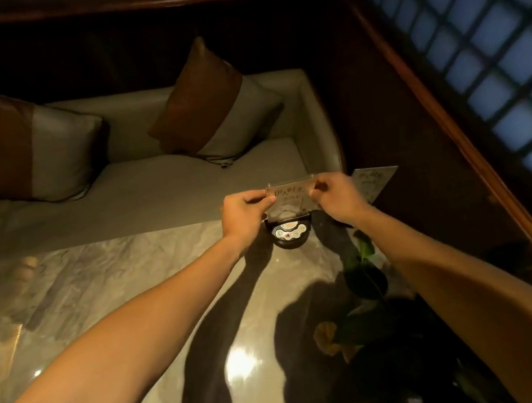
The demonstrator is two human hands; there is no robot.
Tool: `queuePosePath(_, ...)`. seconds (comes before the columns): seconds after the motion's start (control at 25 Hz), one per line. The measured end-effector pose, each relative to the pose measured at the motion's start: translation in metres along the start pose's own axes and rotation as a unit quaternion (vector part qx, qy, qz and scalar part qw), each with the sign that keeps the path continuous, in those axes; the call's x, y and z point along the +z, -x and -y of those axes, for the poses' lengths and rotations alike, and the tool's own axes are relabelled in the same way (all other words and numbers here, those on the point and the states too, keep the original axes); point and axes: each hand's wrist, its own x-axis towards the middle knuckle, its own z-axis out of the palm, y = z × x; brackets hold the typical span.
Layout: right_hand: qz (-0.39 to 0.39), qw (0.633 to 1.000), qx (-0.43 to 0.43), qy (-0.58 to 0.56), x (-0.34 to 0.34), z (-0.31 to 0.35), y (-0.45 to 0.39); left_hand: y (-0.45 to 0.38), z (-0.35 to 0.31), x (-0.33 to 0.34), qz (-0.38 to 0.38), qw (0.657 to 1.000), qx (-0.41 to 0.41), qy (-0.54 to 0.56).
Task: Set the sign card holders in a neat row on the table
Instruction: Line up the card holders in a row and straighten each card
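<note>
A: Which step?
B: Placing. Left hand (246,211) & right hand (337,196) pinch the clear acrylic sign card holder (291,196) by its top corners, at far edge of the grey marble table (107,287).
A: Next?
B: Prob. square it w/ the second clear holder (374,181) just right.

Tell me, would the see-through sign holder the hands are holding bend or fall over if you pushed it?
Probably not bend: the clear sign holder keeps a flat, straight top edge while the left hand and right hand pinch its ends. It might tip if pushed, as it is a tall thin panel on a small black base. It looks light.
</note>
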Motion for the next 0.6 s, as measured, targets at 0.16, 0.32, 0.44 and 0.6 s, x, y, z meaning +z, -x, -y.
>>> queuePosePath(0.16, -0.011, 1.0, 0.025, 0.007, -0.011, -0.025, -0.031, -0.032, 0.002, 0.034, 0.002, 1.0, -0.016, 0.007)
queuePosePath(0.32, -0.009, 0.999, 0.038, 0.004, -0.012, -0.045, -0.044, -0.05, 0.01, 0.056, 0.019, 0.999, -0.033, 0.003)
queuePosePath(0.44, 0.007, 0.998, 0.063, -0.011, -0.007, -0.058, -0.045, -0.056, 0.024, 0.064, 0.035, 0.998, -0.048, -0.003)
queuePosePath(0.6, 0.003, 0.995, 0.088, -0.048, -0.005, -0.065, -0.044, -0.057, 0.029, 0.068, 0.036, 0.998, -0.037, -0.021)
